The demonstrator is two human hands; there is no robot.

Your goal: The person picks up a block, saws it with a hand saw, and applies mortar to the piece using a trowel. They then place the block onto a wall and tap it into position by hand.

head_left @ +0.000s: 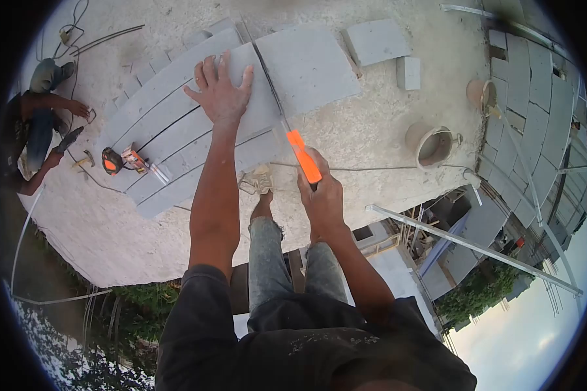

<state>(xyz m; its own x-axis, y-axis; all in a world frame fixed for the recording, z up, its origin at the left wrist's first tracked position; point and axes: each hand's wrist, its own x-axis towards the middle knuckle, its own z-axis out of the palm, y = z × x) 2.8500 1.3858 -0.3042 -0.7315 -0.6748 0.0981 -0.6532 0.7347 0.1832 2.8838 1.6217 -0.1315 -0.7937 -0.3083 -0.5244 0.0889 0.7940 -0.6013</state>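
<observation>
Across a concrete floor, grey blocks lay side by side beneath your saw, its cut's depth hidden, while your right hand was wrapped around the orange handle and your left hand spread flat atop them.

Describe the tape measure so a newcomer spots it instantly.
Find the grey blocks under the left hand. On their left end sits the tape measure, with an orange face. Its rounded black case sets it apart from the orange-marked item beside it.
</observation>
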